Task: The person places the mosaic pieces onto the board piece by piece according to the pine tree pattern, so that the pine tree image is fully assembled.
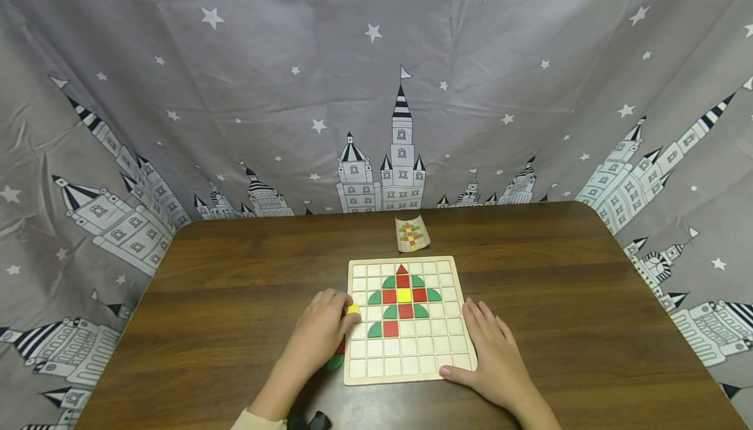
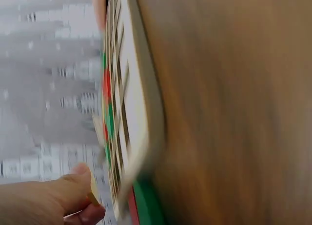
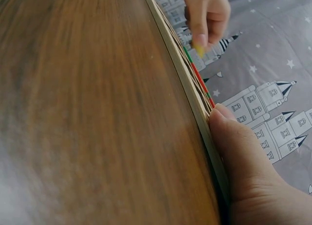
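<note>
My left hand [image 1: 317,329] pinches a small yellow tile [image 1: 351,309] between thumb and fingers, over the left edge of a pale wooden grid board [image 1: 406,366]. Part of the tile [image 2: 94,192] also shows in the left wrist view. Set in the grid are a red triangle [image 1: 402,270], a yellow square [image 1: 404,295], several red squares [image 1: 391,329] and several green quarter-circles [image 1: 374,330]. My right hand [image 1: 497,361] lies along the board's right edge, fingers extended and thumb on the lower right corner.
A small pattern card [image 1: 413,234] stands behind the board, showing a similar coloured design. Loose red and green pieces [image 1: 335,361] lie left of the board, partly hidden by the left hand. A black object [image 1: 317,421] sits at the near edge. A grey castle-print curtain [image 1: 265,44] hangs behind the table.
</note>
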Tool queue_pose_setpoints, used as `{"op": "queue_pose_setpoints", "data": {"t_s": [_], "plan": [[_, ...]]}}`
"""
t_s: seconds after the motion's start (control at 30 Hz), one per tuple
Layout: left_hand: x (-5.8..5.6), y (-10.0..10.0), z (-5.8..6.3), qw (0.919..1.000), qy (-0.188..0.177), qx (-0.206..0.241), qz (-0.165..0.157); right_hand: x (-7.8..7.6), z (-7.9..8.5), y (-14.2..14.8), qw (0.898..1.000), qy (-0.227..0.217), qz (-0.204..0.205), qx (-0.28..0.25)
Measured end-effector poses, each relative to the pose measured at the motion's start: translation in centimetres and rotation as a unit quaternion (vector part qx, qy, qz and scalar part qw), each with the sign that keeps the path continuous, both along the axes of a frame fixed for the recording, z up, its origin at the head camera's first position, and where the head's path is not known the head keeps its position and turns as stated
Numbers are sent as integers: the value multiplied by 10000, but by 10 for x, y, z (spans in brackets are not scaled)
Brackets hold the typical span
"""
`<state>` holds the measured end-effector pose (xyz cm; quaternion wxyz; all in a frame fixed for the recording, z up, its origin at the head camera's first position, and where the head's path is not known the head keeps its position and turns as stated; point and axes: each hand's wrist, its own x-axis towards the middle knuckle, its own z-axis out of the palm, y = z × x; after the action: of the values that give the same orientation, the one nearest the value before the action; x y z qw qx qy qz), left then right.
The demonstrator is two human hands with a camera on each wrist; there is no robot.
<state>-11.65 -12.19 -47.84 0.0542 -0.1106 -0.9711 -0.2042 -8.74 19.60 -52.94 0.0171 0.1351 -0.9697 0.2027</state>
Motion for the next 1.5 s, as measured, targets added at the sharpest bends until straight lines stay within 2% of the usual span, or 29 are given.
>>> {"op": "queue_pose_setpoints", "data": {"t_s": [0.17, 0.37, 0.5, 0.67, 0.8, 1.23, 1.5], "plan": [[10, 27, 1, 9978, 313, -71, -588, 0, 0, 0, 10000, -15, 1, 4], [16, 51, -1, 9934, 545, -304, -966, 0, -1, 0, 10000, -8, 24, -19], [16, 62, -5, 9873, 896, -672, -1123, 0, -1, 0, 10000, 21, 42, -30], [14, 71, -9, 9781, 1299, -1125, -1176, 1, -1, 0, 10000, 64, 42, -13], [13, 74, -11, 9761, 1398, -1213, -1141, 0, -1, 0, 10000, 73, 44, -12], [8, 78, -13, 9813, 1368, -914, -998, 0, -1, 1, 9999, 70, 63, 37], [3, 78, -14, 9869, 1131, -592, -986, -1, -2, 1, 10000, 57, 56, 44]]}}
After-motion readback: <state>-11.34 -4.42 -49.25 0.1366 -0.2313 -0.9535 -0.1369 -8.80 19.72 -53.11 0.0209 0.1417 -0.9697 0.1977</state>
